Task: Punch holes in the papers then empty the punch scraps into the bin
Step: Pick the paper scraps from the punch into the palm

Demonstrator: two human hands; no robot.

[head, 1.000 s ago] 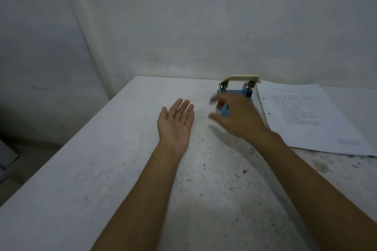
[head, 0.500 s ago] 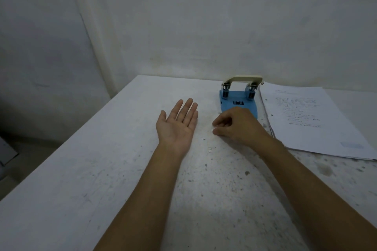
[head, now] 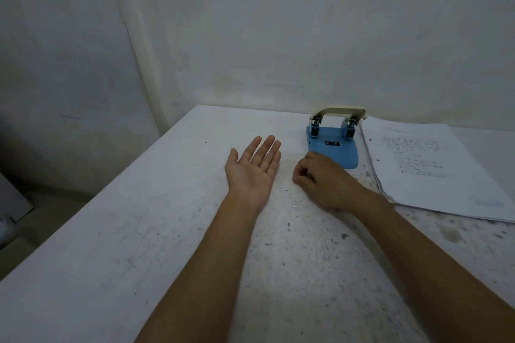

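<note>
— What's the room like?
— Bare white walls; a scuffed, speckled white tabletop (head: 139,245) set into the corner.
— The hands?
— Left hand (head: 252,172) lies flat, palm up, holding nothing. Right hand (head: 323,181) is curled; whether its grip pinches anything, I cannot tell.
— The punch?
— The blue hole punch (head: 333,145) stands just beyond it, papers (head: 429,170) beside.

Head view, forward-down over table (head: 117,245)

A plain, bare room used for desk work is shown, more a makeshift office corner than a home. A white, scuffed and speckled table (head: 139,245) is set into the corner of unpainted-looking white walls (head: 278,22). Just beyond the right grip (head: 320,178) a blue hole punch (head: 333,147) is seen, and beside it a stack of printed papers (head: 434,170).
</note>
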